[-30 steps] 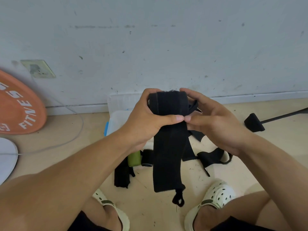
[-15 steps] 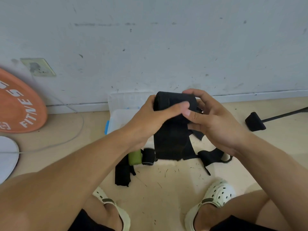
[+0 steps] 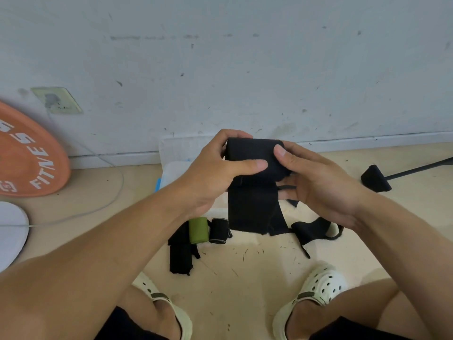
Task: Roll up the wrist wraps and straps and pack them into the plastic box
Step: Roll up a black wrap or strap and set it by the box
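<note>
Both hands hold a black wrist wrap [image 3: 252,182] in the air, partly rolled at its top. My left hand [image 3: 215,173] grips the roll from the left with the thumb across its front. My right hand [image 3: 316,182] grips it from the right, thumb on top. A short tail of the wrap hangs below the roll. Behind my hands the clear plastic box [image 3: 176,153] stands by the wall, mostly hidden. On the floor lie a green roll [image 3: 198,229], a small black roll [image 3: 219,230], a flat black strap [image 3: 180,253] and a loose black strap [image 3: 316,231].
An orange weight plate [image 3: 27,158] leans on the wall at left, with a white disc [image 3: 9,231] and a grey cable [image 3: 107,202] near it. A black padded bar end [image 3: 375,179] lies at right. My feet in white clogs [image 3: 321,288] rest on the beige floor.
The wrap has been rolled further: its hanging tail, long with a loop one second ago, is now short. Both hands stayed on the roll, shifting their grip.
</note>
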Demonstrator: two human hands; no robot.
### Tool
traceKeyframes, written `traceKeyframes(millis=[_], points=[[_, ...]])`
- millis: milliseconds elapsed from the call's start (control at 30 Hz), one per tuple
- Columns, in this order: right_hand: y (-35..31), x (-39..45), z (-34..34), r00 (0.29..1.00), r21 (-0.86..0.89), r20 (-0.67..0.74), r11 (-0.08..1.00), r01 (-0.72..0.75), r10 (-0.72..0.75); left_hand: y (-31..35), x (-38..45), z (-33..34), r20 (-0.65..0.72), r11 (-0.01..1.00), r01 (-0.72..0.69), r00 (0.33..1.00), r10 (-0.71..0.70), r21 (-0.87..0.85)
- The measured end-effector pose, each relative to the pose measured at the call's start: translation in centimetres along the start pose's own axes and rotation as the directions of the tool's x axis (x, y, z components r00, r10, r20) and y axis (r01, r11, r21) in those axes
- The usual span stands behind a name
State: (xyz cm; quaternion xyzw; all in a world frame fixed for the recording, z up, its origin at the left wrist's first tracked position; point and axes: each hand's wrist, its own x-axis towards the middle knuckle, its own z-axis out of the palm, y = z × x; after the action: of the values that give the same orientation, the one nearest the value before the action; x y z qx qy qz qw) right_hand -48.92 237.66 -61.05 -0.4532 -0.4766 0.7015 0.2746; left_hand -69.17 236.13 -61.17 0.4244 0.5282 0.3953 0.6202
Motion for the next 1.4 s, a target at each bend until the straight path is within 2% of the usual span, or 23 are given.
traceKeyframes(millis=[133,233,367,467,567,667,733,867,1033,1200,1267,1367,1400], points=[[0.1,0.0,0.0,0.998,0.010,-0.034,0.998,0.054,-0.054,-0.2,0.0,0.1,0.019,1.000,-0.020,1.000,0.020,0.017],[0.1,-0.1,0.0,0.989,0.028,-0.086,0.992,0.125,-0.122,0.2,0.0,0.1,0.031,0.997,0.050,0.998,-0.049,-0.053],[0.3,-0.2,0.1,0.950,-0.114,-0.172,0.964,0.242,-0.259,0.2,-0.1,0.3,0.081,0.980,0.164,0.985,-0.156,-0.112],[0.4,-0.2,0.2,0.938,-0.129,-0.178,0.952,0.278,-0.298,0.1,-0.2,0.4,0.055,0.960,0.195,0.981,-0.188,-0.200],[0.3,-0.1,0.0,0.952,-0.092,-0.160,0.964,0.248,-0.260,0.1,0.0,0.2,0.060,0.949,0.192,0.981,-0.183,-0.248],[-0.1,0.0,0.1,0.984,0.075,-0.134,0.989,0.129,-0.118,0.1,0.3,-0.2,0.082,0.960,0.155,0.987,-0.140,-0.232],[0.0,0.0,0.1,0.994,0.088,-0.103,0.995,0.048,-0.039,0.2,0.3,-0.2,0.094,0.963,0.141,0.988,-0.122,-0.229],[0.4,0.0,0.2,0.982,0.088,-0.168,0.991,0.101,-0.085,0.1,0.1,0.0,0.101,0.965,0.146,0.987,-0.126,-0.218],[0.8,-0.2,0.5,0.934,-0.132,-0.198,0.953,0.274,-0.296,0.2,0.1,0.2,0.070,0.933,0.149,0.989,-0.133,-0.326],[1.0,-0.2,0.9,0.908,-0.248,-0.188,0.913,0.324,-0.373,-0.3,0.1,0.5,0.056,0.938,0.178,0.984,-0.169,-0.297],[1.4,-0.2,1.3,0.854,-0.396,-0.194,0.835,0.383,-0.483,-0.4,0.2,0.6,0.073,0.915,0.205,0.979,-0.192,-0.346],[2.1,0.1,1.8,0.731,-0.665,-0.145,0.613,0.427,-0.667,-0.7,0.2,0.9,0.076,0.818,0.274,0.959,-0.274,-0.505],[2.2,0.2,1.9,0.719,-0.707,-0.126,0.570,0.418,-0.684,-0.8,0.2,0.9,0.065,0.797,0.280,0.954,-0.292,-0.534]])
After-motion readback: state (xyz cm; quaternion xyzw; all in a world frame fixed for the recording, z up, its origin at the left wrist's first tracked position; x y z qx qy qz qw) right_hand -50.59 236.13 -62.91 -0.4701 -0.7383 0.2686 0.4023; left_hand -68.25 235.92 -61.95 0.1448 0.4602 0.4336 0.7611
